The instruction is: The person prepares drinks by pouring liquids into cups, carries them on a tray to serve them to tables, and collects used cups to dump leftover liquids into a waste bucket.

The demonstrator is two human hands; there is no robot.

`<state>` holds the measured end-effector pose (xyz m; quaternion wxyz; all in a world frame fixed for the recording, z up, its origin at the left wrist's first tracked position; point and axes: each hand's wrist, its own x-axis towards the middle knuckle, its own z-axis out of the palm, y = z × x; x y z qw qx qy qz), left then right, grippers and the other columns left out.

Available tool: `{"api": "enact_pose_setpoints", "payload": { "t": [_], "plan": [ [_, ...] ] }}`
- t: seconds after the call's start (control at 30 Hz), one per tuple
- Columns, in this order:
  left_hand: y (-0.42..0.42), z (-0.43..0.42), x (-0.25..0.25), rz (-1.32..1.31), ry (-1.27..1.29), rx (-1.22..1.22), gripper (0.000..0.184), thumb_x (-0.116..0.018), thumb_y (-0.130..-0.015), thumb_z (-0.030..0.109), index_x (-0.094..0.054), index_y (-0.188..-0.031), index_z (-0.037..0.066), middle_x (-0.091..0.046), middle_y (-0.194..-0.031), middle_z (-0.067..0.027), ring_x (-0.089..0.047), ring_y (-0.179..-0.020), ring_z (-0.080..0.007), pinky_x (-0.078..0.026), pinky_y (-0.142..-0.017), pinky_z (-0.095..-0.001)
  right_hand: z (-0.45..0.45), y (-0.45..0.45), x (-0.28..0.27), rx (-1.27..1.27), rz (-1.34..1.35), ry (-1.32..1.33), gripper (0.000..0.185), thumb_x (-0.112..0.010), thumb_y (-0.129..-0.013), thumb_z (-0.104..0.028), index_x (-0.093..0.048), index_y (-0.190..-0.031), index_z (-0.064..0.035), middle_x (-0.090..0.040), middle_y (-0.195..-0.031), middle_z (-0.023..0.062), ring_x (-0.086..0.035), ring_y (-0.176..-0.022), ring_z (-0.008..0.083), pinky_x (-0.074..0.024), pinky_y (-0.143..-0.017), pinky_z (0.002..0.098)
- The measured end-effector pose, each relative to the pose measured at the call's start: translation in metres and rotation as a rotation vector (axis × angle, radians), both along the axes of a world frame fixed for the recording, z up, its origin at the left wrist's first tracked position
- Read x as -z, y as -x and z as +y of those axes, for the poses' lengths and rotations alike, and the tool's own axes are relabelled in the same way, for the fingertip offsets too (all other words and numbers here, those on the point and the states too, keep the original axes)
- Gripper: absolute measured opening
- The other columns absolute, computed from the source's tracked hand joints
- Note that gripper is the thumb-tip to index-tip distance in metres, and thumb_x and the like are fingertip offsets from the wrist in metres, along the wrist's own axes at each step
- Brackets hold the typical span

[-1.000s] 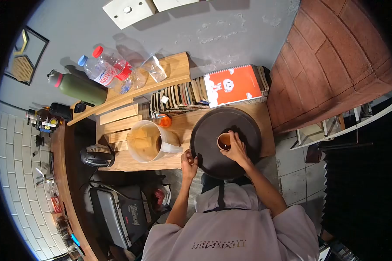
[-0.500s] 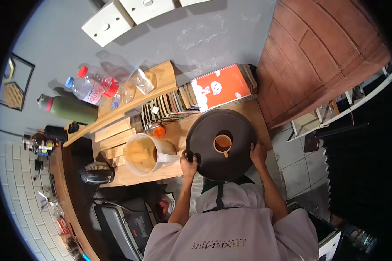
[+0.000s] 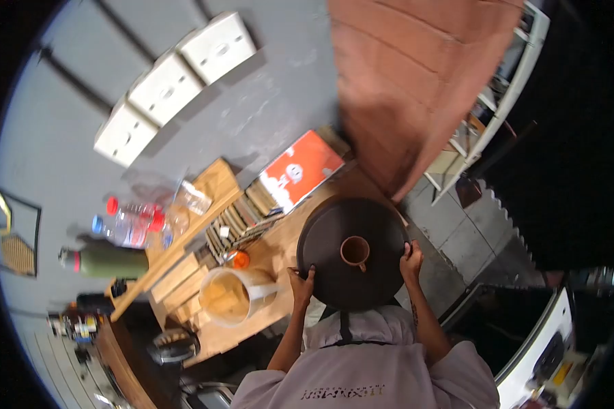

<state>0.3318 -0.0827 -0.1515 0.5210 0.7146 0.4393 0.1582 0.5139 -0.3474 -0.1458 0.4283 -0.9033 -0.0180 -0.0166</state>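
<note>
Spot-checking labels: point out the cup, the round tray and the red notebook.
Cup (image 3: 355,250): head view, on its inside, seen through the mouth.
Round tray (image 3: 327,262): head view, on bare top surface beside the cup.
Red notebook (image 3: 310,162): head view, on its cover.

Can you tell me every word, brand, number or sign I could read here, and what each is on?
No text reads clearly.
Shirt: dark lettering, too blurred to quote.
Blue-capped bottle: label too blurred.
Red-capped bottle: label too blurred.
Notebook: white pictures on the cover; no legible words.
Tray, cup: no lettering visible.
</note>
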Motion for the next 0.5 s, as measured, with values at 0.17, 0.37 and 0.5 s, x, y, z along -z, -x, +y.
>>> {"api": "enact_pose_setpoints", "payload": {
  "t": [0.17, 0.37, 0.5],
  "plan": [
    [-0.05, -0.016, -0.052, -0.226, 0.223, 0.26, 0.037, -0.07, -0.086, 0.022, -0.046, -0.106, 0.001, -0.059, -0.098, -0.0116, -0.058, -0.09, -0.0192, -0.046, -0.083, -0.0319, -0.051, 0.034, -0.048, 0.228, 0.031, 0.055, 0.024, -0.05, -0.097, -0.018, -0.051, -0.093, 0.0058, -0.053, -0.072, 0.0283, -0.052, -0.067, 0.047, -0.0426, -0.06, 0.0424],
    [-0.11, -0.071, -0.086, -0.23, 0.2, 0.63, 0.041, -0.063, -0.092, 0.025, -0.05, -0.121, -0.001, -0.062, -0.11, -0.0145, -0.06, -0.099, -0.022, -0.047, -0.086, -0.0339, -0.128, 0.065, -0.075, 0.512, -0.047, -0.089, 0.021, -0.053, -0.095, -0.014, -0.049, -0.089, 0.0055, -0.049, -0.068, 0.0249, -0.046, -0.062, 0.0385, -0.0408, -0.061, 0.037],
    [-0.166, -0.126, -0.092, -0.245, 0.025, 0.811, 0.04, -0.061, -0.093, 0.021, -0.051, -0.121, -0.005, -0.063, -0.11, -0.0157, -0.059, -0.102, -0.0232, -0.045, -0.092, -0.0348, -0.18, 0.072, -0.092, 0.698, -0.006, -0.293, 0.014, -0.052, -0.095, -0.006, -0.049, -0.088, 0.0053, -0.044, -0.07, 0.0125, -0.04, -0.069, 0.0145, -0.0356, -0.064, 0.0267]
  ]
}}
